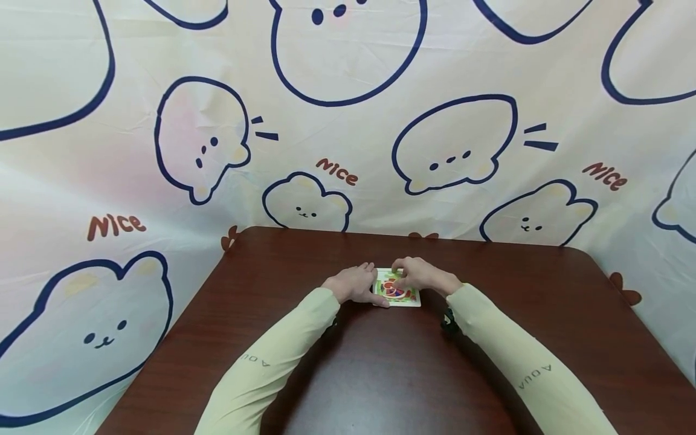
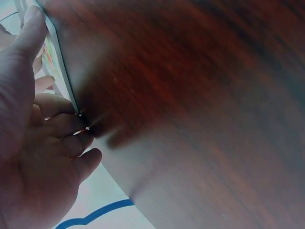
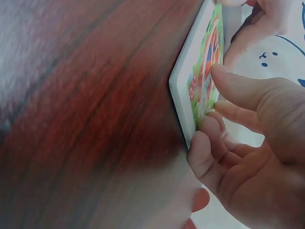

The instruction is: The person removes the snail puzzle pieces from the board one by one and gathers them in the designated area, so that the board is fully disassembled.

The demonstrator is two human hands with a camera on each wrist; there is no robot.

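A small puzzle board [image 1: 401,297] with a white border and a bright red, green and blue picture lies flat on the brown table. My left hand [image 1: 356,284] holds its left side, with the thumb on the near edge and the fingers at the left edge. In the left wrist view the board's rim [image 2: 64,71] runs between that thumb and the fingers. From the right, my right hand [image 1: 421,275] reaches over the board. Its thumb [image 3: 228,78] touches the picture while curled fingers meet the border; whether a loose piece lies under the fingertips is hidden.
The dark brown wooden table [image 1: 380,368] spreads around the board on all sides. Behind and beside it hangs a pale cloth [image 1: 370,139] printed with blue-outlined bears and the word "Nice".
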